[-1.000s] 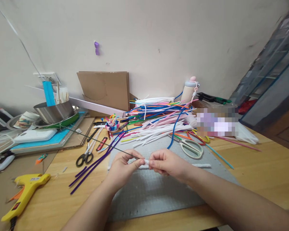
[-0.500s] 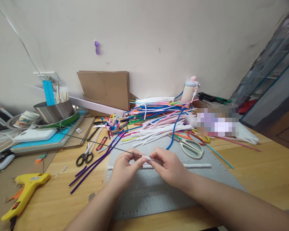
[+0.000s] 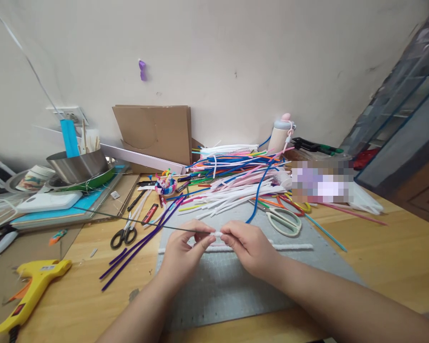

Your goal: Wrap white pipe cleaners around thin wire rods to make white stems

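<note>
Over the grey cutting mat (image 3: 232, 290), my left hand (image 3: 184, 252) pinches a long, thin dark rod (image 3: 128, 220) that sticks out to the left. At the rod's right end is a short white fuzzy piece of pipe cleaner (image 3: 217, 234), wound or bunched there; I cannot tell which. The fingertips of my right hand (image 3: 250, 245) are closed on this white piece, close to my left fingertips. Behind and below both hands a straight white pipe cleaner (image 3: 295, 247) lies across the mat, its middle partly hidden.
Green-handled scissors (image 3: 285, 221) and a heap of coloured pipe cleaners (image 3: 236, 186) lie beyond my hands. To the left are purple pipe cleaners (image 3: 132, 252), black-handled scissors (image 3: 124, 236) and a yellow glue gun (image 3: 37, 290). A bottle (image 3: 281, 136) stands at the back.
The white piece between my fingertips now lies more level, and the right hand has shifted slightly. The rod's far left end has swung a little lower and left. The camera view has shifted slightly.
</note>
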Demonstrator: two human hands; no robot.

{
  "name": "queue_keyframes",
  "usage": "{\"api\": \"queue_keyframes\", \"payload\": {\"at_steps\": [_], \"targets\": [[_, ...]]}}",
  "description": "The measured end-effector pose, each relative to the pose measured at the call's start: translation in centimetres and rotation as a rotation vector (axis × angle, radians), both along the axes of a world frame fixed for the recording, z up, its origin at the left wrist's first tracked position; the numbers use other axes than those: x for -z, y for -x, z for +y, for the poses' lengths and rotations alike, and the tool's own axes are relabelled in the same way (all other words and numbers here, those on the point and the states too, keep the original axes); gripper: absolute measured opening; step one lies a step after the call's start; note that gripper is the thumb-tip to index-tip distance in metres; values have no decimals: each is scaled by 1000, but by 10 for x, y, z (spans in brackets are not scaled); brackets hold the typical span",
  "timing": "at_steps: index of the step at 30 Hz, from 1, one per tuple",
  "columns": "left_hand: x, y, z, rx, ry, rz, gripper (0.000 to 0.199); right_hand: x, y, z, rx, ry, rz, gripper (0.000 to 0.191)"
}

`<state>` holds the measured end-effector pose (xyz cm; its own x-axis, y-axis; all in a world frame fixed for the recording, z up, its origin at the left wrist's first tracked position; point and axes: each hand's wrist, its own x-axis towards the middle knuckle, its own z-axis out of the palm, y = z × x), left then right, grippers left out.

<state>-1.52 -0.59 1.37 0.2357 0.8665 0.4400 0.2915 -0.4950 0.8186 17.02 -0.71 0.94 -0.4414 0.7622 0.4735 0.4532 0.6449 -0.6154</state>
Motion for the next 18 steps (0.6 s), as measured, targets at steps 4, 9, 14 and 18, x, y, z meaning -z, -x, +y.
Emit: {"api": "queue_keyframes", "payload": {"at_steps": [4, 9, 14, 18], "targets": [[1, 1, 1, 9, -5, -11, 7, 0, 0, 0, -24, 4, -53, 19], [3, 0, -1, -39, 12, -15, 8, 1, 1, -1, 7, 20, 21, 4], [2, 0, 0, -45, 3, -34, 7, 1, 0, 0, 13, -59, 45, 5], [-1, 0, 0, -36, 6, -26, 7, -2, -1, 1, 34, -114, 22, 8]]}}
